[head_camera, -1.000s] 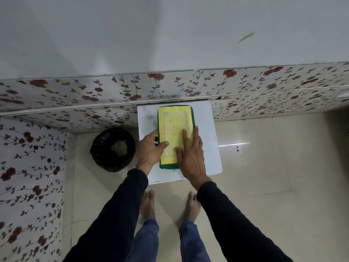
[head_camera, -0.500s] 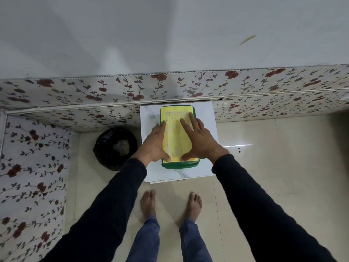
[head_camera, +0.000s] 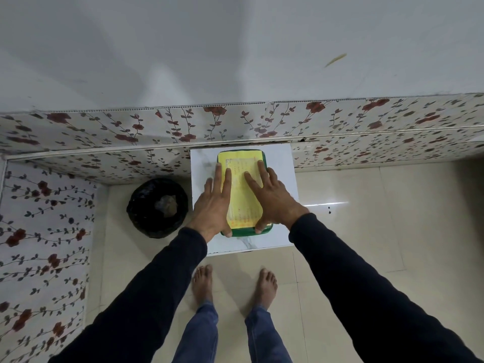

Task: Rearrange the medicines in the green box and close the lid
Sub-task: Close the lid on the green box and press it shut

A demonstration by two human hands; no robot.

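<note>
The green box (head_camera: pixel 245 233) stands on a small white table (head_camera: pixel 280 166), its yellow lid (head_camera: pixel 242 191) lying flat on top and covering the inside. No medicines are visible. My left hand (head_camera: pixel 213 205) lies flat along the lid's left side with fingers spread, the thumb at the box's near left corner. Flat on the lid's right side is my right hand (head_camera: pixel 272 200), fingers pointing to the far end and thumb at the near right corner. Neither hand holds anything.
A round bin lined with a black bag (head_camera: pixel 157 208) stands on the floor left of the table. The table backs onto a floral-panelled wall (head_camera: pixel 235 121). My bare feet (head_camera: pixel 233 286) stand on the tiled floor just in front of the table.
My left hand has come off the box's left edge and now lies flat on the lid. My right hand has slid from the lid's near middle to its right side.
</note>
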